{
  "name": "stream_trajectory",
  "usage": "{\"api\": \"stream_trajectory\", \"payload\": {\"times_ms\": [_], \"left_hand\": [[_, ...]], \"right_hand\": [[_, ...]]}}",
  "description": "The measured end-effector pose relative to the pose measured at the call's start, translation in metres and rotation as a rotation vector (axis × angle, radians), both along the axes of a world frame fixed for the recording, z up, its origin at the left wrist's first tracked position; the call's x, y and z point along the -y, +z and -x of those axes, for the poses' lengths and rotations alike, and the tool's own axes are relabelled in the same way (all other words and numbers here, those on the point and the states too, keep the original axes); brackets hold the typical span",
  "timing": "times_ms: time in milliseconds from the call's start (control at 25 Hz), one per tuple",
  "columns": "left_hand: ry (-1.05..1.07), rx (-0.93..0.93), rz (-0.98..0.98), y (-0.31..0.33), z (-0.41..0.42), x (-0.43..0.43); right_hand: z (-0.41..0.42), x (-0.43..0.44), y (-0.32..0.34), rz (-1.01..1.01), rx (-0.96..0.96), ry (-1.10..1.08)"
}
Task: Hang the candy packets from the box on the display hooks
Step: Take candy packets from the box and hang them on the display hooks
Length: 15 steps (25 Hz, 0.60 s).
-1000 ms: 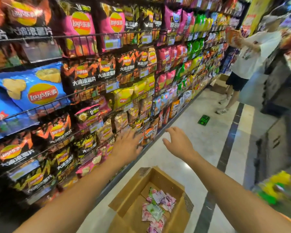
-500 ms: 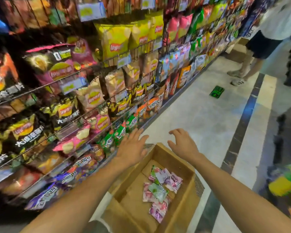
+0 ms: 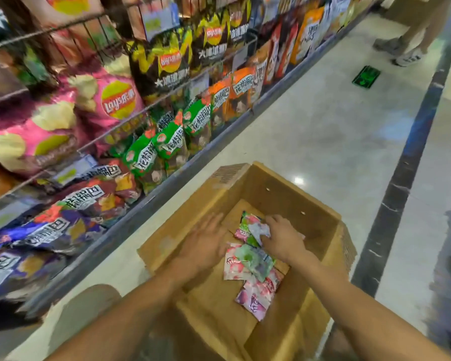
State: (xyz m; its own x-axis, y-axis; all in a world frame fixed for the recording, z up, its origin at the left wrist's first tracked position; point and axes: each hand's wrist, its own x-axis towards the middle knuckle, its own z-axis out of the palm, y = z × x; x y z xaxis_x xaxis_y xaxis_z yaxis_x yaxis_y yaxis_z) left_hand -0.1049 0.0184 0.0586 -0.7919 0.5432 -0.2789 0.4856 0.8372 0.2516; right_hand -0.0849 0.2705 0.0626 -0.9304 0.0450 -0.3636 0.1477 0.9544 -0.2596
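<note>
An open cardboard box (image 3: pixel 301 196) stands on the floor in front of me. Several pink and green candy packets (image 3: pixel 248 261) lie in a loose pile on its bottom. My left hand (image 3: pixel 206 243) is inside the box to the left of the pile, fingers straight, holding nothing. My right hand (image 3: pixel 284 238) is down on the far end of the pile, and its fingers and thumb pinch a crumpled green and white candy packet (image 3: pixel 257 230). No bare display hook shows in this view.
Wire racks (image 3: pixel 110 131) full of crisp and snack bags run along the left, close to the box. A shiny tiled aisle floor (image 3: pixel 323 131) lies to the right. Another person's feet (image 3: pixel 406 56) stand at the top right, near a green object (image 3: pixel 366 76) on the floor.
My view has tipped down from the racks to the box. Both hands dropped from above the box's far rim into it, and the right hand took hold of a packet.
</note>
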Motion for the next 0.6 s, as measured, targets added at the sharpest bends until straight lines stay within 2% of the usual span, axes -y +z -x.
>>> {"api": "stream_trajectory", "payload": {"times_ms": [200,360,600], "left_hand": [[0.008,0.065,0.015,-0.072,-0.011,0.006],[0.070,0.249,-0.034,-0.090,-0.010,0.004],[0.249,0.398,-0.277,-0.094,-0.003,0.000]], "right_hand": [[-0.017,0.005,-0.106,-0.032,0.188,0.005],[-0.024,0.014,-0.157,-0.109,0.357,-0.010],[-0.026,0.025,-0.213,-0.216,0.346,-0.072]]}}
